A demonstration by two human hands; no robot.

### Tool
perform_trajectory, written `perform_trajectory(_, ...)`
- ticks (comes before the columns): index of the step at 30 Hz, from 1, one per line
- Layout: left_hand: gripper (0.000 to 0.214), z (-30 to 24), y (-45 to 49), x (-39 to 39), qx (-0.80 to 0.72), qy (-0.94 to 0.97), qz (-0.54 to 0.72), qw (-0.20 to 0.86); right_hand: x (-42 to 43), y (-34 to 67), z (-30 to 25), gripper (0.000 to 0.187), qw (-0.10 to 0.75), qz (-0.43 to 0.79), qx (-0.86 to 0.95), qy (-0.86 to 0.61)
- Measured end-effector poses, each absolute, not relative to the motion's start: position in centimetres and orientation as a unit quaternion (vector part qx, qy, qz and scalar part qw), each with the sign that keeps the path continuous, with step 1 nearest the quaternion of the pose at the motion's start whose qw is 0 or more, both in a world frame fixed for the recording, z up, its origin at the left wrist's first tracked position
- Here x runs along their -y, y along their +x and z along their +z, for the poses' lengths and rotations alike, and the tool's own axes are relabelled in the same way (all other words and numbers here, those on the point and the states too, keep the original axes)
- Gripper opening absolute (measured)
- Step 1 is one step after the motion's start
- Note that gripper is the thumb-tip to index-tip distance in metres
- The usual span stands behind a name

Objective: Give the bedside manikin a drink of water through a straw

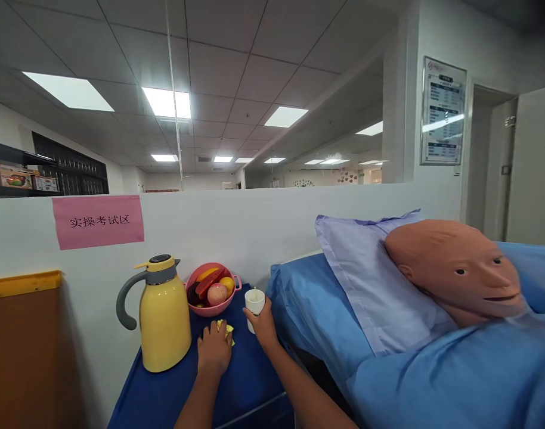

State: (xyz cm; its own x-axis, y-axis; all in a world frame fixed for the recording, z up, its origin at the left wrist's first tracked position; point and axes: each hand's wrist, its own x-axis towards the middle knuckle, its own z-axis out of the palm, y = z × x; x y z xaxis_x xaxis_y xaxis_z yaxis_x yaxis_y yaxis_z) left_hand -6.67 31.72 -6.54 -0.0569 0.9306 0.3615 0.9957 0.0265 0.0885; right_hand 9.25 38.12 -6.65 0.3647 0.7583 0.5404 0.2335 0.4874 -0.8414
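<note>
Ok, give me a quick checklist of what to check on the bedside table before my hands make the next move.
1. Right hand wrapped around the white cup: ok.
2. Cup upright on the blue table: ok.
3. Left hand resting flat on the yellow cloth: ok.
4. Yellow jug upright, lid on, apart from both hands: ok.
5. Pink fruit bowl behind the cup, touching or apart: cannot tell.
6. What the cup holds: cannot tell.

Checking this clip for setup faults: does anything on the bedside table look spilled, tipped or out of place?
Nothing stands out. The yellow jug and pink fruit bowl stand upright on the blue table; the right hand holds the white cup upright, the left hand presses a yellow cloth.
</note>
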Motion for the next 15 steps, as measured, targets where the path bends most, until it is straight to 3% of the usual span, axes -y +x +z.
perform_trajectory(11,0.056,-7.7,-5.9,-31.7,0.718,-0.670,-0.155,0.107,-37.7,10.3,-8.4,0.069,0.625,0.218,0.570,-0.487)
perform_trajectory(15,0.062,-7.9,-5.6,-30.7,0.721,-0.669,-0.152,0.093,-37.4,10.6,-9.3,0.053,0.601,0.233,0.575,-0.504)
